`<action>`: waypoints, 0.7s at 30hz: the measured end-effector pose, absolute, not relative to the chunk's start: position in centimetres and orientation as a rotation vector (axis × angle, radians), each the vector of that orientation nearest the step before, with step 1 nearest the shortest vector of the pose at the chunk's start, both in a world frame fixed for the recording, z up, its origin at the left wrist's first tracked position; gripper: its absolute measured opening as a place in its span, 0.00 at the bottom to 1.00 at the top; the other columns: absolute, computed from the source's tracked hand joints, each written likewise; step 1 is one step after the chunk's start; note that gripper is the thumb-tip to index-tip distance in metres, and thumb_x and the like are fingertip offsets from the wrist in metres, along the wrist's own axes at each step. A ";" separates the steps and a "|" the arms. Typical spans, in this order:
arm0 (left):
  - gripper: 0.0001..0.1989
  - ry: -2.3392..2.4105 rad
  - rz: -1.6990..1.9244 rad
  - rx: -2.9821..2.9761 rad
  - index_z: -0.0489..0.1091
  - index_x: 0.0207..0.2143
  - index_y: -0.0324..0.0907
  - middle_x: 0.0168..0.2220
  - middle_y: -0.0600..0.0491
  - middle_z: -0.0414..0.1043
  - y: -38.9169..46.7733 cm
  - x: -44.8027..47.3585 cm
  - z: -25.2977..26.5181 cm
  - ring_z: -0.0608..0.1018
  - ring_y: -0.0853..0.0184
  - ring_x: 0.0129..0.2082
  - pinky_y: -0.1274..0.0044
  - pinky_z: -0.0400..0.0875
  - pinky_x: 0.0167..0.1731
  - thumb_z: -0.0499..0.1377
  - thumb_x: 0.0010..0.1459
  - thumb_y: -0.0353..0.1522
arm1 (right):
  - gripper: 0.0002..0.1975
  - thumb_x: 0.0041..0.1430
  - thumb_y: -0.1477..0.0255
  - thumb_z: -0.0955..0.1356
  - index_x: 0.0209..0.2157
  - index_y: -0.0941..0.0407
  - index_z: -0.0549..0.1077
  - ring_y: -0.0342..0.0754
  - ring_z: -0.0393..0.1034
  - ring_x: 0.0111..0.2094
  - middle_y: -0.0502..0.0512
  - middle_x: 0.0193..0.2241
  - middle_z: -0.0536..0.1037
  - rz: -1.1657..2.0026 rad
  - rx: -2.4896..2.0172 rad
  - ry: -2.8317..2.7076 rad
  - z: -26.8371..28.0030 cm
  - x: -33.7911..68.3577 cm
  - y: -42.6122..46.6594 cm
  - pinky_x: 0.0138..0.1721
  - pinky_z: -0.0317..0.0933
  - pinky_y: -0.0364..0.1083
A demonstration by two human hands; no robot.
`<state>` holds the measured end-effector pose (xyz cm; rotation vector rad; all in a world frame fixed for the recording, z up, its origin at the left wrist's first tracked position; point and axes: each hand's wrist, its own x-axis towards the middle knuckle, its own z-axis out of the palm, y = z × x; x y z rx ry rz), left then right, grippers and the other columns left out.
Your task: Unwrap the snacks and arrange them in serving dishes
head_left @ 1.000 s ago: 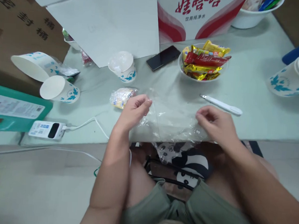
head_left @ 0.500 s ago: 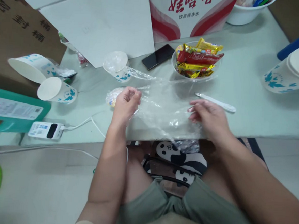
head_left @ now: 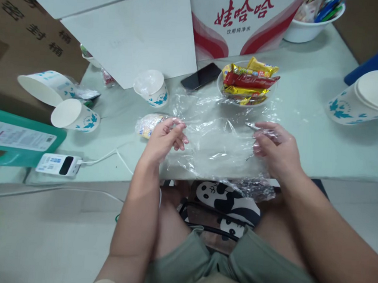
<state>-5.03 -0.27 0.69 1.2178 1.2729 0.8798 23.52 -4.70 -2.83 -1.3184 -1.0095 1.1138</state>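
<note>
A sheet of clear plastic film (head_left: pixel 218 137) is spread over the table's front edge, wrinkled and shiny, its lower end hanging crumpled above my lap. My left hand (head_left: pixel 165 140) is at its left side, thumb and forefinger close together on the film and the other fingers loosely curled. On the right, my right hand (head_left: pixel 276 145) has its fingers bent round the film, which covers some fingertips. Just behind the left hand lies a plastic-wrapped item (head_left: pixel 147 125) with yellow and blue print. A utility knife (head_left: pixel 251 126) is mostly hidden behind the right hand.
A bowl of wrapped snacks (head_left: pixel 249 83) stands beyond the film, beside a black phone (head_left: pixel 201 77). Paper cups (head_left: pixel 152 89) stand left and right. A power bank (head_left: pixel 58 164) with a white cable (head_left: pixel 105 158) lies at left; boxes (head_left: pixel 242 24) line the back.
The film has dropped lower and spread flatter toward the table. My right hand has moved slightly right, over the utility knife; the left hand's fingers have loosened and shifted a little right.
</note>
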 end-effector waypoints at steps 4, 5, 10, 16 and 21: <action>0.15 1.253 1.092 1.092 0.68 0.39 0.46 0.18 0.59 0.71 -0.2 -5.3 1.0 0.71 0.71 0.12 0.80 0.55 0.12 0.65 0.57 0.44 | 0.13 0.51 0.59 0.77 0.35 0.52 0.79 0.46 0.76 0.25 0.52 0.28 0.82 1.311 -1.374 -1.219 -3.2 24.1 -4.8 0.27 0.72 0.47; 0.13 1.253 1.134 1.074 0.68 0.38 0.47 0.17 0.60 0.70 -0.2 -5.5 1.1 0.70 0.71 0.11 0.80 0.54 0.11 0.64 0.57 0.42 | 0.13 0.53 0.59 0.76 0.34 0.53 0.79 0.45 0.75 0.23 0.51 0.25 0.81 1.294 -1.411 -1.216 -3.2 24.2 -4.8 0.26 0.71 0.46; 0.07 1.255 1.294 1.029 0.62 0.28 0.46 0.14 0.62 0.63 -0.2 -5.9 1.5 0.67 0.74 0.11 0.83 0.56 0.12 0.61 0.54 0.33 | 0.09 0.56 0.62 0.74 0.36 0.49 0.75 0.41 0.65 0.15 0.43 0.16 0.71 0.914 -1.296 -0.938 -2.4 24.9 -4.5 0.19 0.62 0.43; 0.18 1.222 1.041 0.873 0.67 0.41 0.46 0.28 0.54 0.76 0.1 -6.1 1.7 0.80 0.67 0.24 0.78 0.75 0.22 0.62 0.55 0.46 | 0.11 0.49 0.62 0.76 0.29 0.47 0.71 0.44 0.67 0.17 0.46 0.23 0.76 0.984 -1.203 -0.878 -2.7 25.0 -4.2 0.18 0.61 0.46; 0.21 1.250 0.567 1.005 0.72 0.39 0.39 0.28 0.49 0.78 -0.1 -6.2 0.9 0.81 0.66 0.26 0.80 0.72 0.22 0.73 0.45 0.38 | 0.09 0.49 0.66 0.74 0.34 0.47 0.73 0.45 0.67 0.17 0.45 0.22 0.75 1.026 -1.270 -0.851 -3.0 24.9 -4.2 0.19 0.60 0.46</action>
